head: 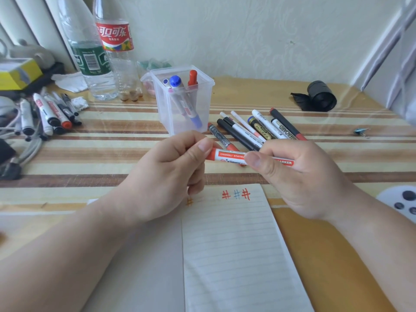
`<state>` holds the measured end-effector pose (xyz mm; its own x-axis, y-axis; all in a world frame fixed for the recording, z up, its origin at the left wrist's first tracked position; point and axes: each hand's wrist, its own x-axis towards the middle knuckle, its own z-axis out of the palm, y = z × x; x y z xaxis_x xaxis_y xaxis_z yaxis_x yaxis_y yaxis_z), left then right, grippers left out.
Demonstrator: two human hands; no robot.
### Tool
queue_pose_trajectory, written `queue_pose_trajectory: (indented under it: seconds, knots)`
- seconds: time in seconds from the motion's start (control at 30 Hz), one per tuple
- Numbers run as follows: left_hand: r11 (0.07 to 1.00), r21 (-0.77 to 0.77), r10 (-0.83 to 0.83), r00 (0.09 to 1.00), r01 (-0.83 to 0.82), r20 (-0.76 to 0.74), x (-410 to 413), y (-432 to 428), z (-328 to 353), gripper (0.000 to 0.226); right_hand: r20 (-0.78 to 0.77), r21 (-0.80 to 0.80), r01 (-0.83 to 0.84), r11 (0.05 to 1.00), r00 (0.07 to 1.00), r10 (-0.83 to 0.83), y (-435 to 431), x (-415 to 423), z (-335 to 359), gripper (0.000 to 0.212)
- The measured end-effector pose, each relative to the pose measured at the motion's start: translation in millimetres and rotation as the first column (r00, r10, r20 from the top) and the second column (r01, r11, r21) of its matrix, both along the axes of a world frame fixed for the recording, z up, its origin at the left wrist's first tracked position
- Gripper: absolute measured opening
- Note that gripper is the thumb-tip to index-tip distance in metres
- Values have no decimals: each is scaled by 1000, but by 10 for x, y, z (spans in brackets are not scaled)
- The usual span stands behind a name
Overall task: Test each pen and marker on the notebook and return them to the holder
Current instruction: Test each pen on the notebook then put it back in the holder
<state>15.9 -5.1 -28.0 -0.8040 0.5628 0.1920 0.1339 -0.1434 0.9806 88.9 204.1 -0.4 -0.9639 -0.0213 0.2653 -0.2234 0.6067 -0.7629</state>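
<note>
A red and white marker (229, 156) lies level above the notebook, held at both ends. My left hand (171, 174) pinches its left end, the cap side, and my right hand (299, 176) grips its barrel. The open lined notebook (231, 248) bears red, blue and orange hash marks near its top. A clear plastic holder (186, 109) behind the hands contains a red, a blue and one more marker. Several loose pens and markers (256, 129) lie in a row on the table right of the holder.
Another heap of markers (49, 113) lies at the far left beside cables. Two plastic bottles (101, 52) stand behind the holder, with a yellow box (15, 73) at the left edge. A black roll (319, 96) sits back right; a white controller (403, 199) lies at the right edge.
</note>
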Motion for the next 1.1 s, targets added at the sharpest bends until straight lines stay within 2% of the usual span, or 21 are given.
queue_pose_trajectory:
  seconds: [0.13,0.2,0.27,0.3,0.4,0.5,0.6,0.7,0.83,0.9,0.97,1.1]
  knots:
    - [999,30,21,1000,-21,-5,19,7,33,38,48,-47,9,999,999,-6,-50,14,8,50]
    - [998,46,34,999,-34,-13,41,4,44,40,164,-223,11,975,986,27,-82,33,29,54]
    - [998,45,49,998,-48,-25,44,2,34,41,330,-471,69,879,939,102,-109,48,75,51]
    - [998,41,55,998,-54,-31,43,6,26,42,402,-546,114,830,905,140,-117,54,103,49]
    - [998,20,57,997,-56,-50,43,22,-10,38,516,-589,182,787,834,193,-101,66,147,42]
    - [997,-1,74,993,-74,-93,40,22,-29,35,536,-579,199,791,824,185,-94,65,151,42]
    - [989,-54,123,977,-135,-177,-3,28,-51,43,463,-607,214,766,878,122,-73,27,105,37]
    - [977,-99,161,958,-189,-236,-27,31,-55,31,320,-688,214,693,947,26,-59,-42,53,26]
    - [961,-121,200,931,-247,-305,-16,15,-55,17,187,-773,180,608,981,-52,-46,-77,52,3]
    - [938,-108,288,912,-331,-292,-33,-3,-52,26,137,-787,156,597,987,-78,-64,-77,97,3]
    - [891,-80,415,874,-446,-254,-64,-34,-52,33,46,-740,124,661,990,-135,-104,-105,175,2]
    - [772,-58,597,753,-633,-276,-114,-97,-24,26,-209,-519,93,849,950,-231,-228,-313,434,6]
